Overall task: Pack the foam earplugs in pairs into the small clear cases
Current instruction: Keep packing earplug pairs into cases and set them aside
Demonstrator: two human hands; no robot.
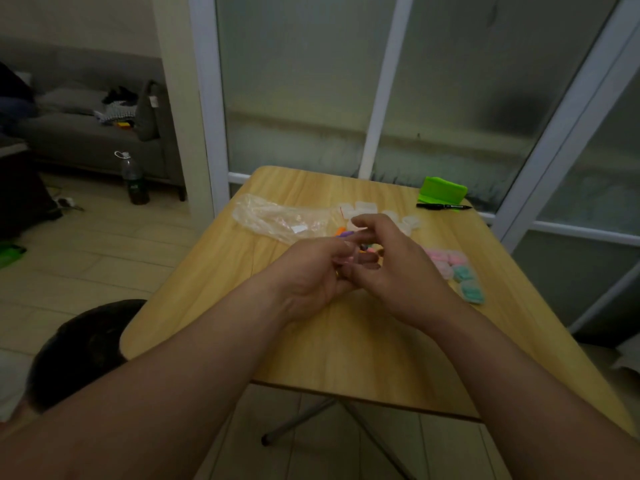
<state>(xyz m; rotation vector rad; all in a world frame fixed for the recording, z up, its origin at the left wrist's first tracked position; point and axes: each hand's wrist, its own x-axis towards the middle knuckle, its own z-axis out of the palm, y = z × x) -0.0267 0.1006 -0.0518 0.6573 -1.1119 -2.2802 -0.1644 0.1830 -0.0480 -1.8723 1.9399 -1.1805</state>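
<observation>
1. Hands together above the light wooden table (214,306): left hand (315,271) and right hand (391,258) touch, fingers curled. Cannot tell what they grip.
2. Loose coloured foam earplugs (341,232) lie just behind the fingers.
3. Small clear plastic cases (363,207) lie beyond; pink and teal filled cases (457,268) lie right of the right hand.
4. Crumpled clear plastic bag (273,218) at left; black marker pen (443,206) and green pouch (443,188) at the far right corner.

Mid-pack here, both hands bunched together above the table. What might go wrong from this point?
1. The left hand and right hand meet above the table, and what they pinch is hidden; anything small that slips may roll off.
2. The loose earplugs lie just behind the fingers and could get scattered.
3. The filled cases sit near the table's right edge, beside the right forearm; a sweep might knock them off.
</observation>
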